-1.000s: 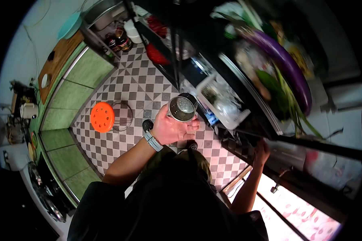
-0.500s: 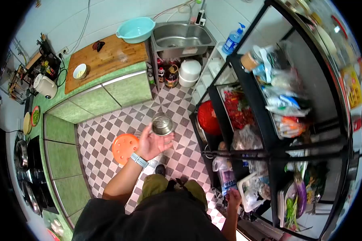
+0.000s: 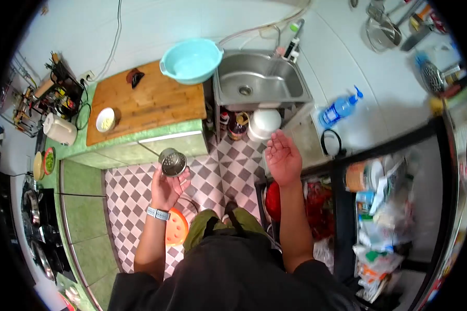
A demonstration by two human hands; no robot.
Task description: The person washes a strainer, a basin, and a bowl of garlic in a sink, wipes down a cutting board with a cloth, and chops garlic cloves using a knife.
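Observation:
A small round metal cup with a face full of holes (image 3: 173, 161) is in my left hand (image 3: 167, 191), held at the thumb and fingers over the floor in front of the counter. A watch with a light band (image 3: 158, 213) circles that wrist. My right hand (image 3: 284, 159) is raised on the other side, palm up with the fingers stretched out, and nothing lies in it. Beyond it, under the sink, is a white lidded bucket (image 3: 265, 123). To its right stands a blue pump bottle (image 3: 339, 109).
A wooden board (image 3: 150, 111) on the counter bears a white bowl (image 3: 105, 119). A light blue basin (image 3: 191, 61) sits beside the steel sink (image 3: 262, 85). An orange stool (image 3: 177, 228) is near my legs. The black shelf rack (image 3: 342, 228) edges my right side.
My left hand has moved left with the metal cup, whose holed face now shows. My right hand has risen from beside the shelf to near the sink. The view has turned right.

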